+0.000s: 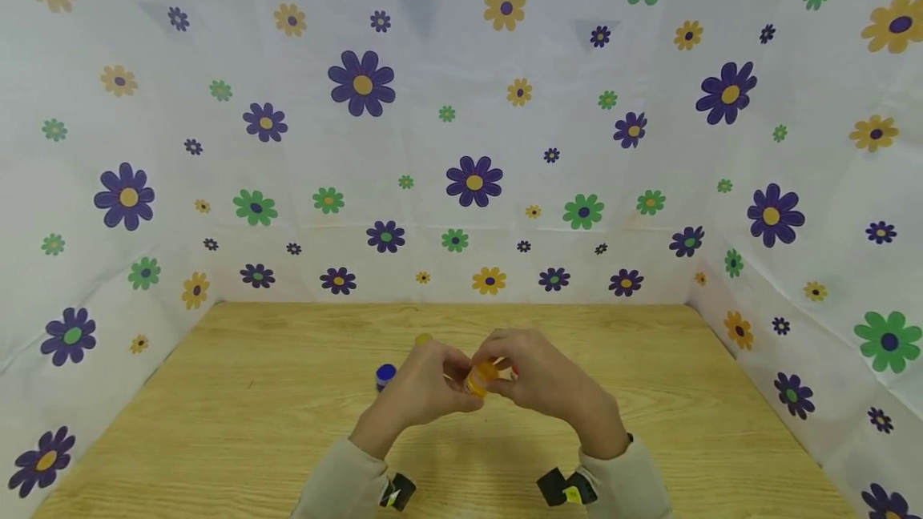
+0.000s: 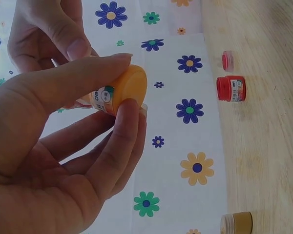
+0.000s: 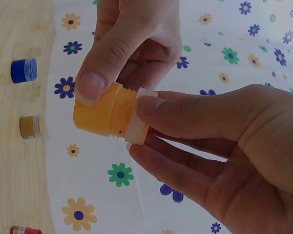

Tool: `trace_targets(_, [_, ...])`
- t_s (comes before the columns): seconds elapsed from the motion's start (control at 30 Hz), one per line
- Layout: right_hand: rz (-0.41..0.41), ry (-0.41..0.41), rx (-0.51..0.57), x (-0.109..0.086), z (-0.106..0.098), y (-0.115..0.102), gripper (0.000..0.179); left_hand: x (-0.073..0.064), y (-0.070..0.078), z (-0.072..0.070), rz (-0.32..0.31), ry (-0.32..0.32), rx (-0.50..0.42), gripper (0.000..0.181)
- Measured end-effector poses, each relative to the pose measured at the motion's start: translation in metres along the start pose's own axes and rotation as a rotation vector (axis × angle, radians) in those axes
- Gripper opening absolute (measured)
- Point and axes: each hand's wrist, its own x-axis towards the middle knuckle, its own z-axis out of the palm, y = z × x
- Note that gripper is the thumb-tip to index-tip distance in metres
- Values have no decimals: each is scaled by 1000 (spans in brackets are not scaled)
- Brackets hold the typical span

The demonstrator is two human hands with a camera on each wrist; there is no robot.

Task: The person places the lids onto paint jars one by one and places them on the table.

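Note:
Above the table, both hands meet at a small orange-yellow paint jar [image 1: 481,379]. My left hand [image 1: 429,381] grips the jar's body between thumb and fingers, with its printed label showing in the left wrist view. On the other end, my right hand [image 1: 541,371] pinches the pale translucent lid [image 3: 136,124] between thumb and fingertips. Screw threads show between lid and body in the right wrist view, and the jar lies tilted on its side. A red paint jar [image 2: 231,88] stands on the table without its lid, and a red-tinted lid [image 2: 227,61] lies beside it.
A blue paint jar [image 1: 385,376] stands on the wooden table [image 1: 252,423], left of the hands. Behind the left hand is a mustard-coloured jar [image 1: 423,339], mostly hidden in the head view. A white flower-printed cloth [image 1: 461,126] encloses the table's back and sides.

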Motion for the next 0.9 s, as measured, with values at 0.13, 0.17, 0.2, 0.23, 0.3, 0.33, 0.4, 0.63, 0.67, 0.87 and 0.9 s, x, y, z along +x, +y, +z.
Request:
trace_targets(0.13, [-8, -8, -15, 0, 0, -1, 21, -1, 2, 0, 8, -8, -2, 26])
trace_targets(0.17, [-9, -8, -17, 0, 0, -1, 21, -1, 2, 0, 9, -9, -2, 25])
trace_targets(0.2, [-11, -9, -18, 0, 0, -1, 21, -2, 3, -1, 9, -11, -3, 25])
trace_targets(0.23, [-11, -11, -20, 0, 0, -1, 21, -2, 3, -1, 11, -13, -4, 25])
trace_targets(0.3, [-11, -14, -21, -1, 0, -1, 21, -2, 4, -1, 11, -16, -7, 24])
trace_targets(0.33, [-11, -16, -21, -1, 0, -1, 21, -2, 4, -1, 14, -18, -7, 24])
trace_targets(0.4, [-11, -19, -23, -1, -1, -1, 21, -2, 4, -1, 16, -22, -10, 24])
trace_targets(0.63, [-1, -33, -21, -2, 0, -2, 20, -4, 6, -1, 26, -32, -17, 24])
trace_targets(0.67, [5, -36, -17, -2, 0, -2, 20, -5, 7, -1, 27, -33, -16, 24])
trace_targets(0.87, [50, -37, -15, -3, 0, -1, 14, -6, 9, 0, 25, -38, -5, 22])
trace_targets(0.9, [56, -34, -16, -3, 0, -2, 12, -6, 9, 0, 26, -38, -4, 22])
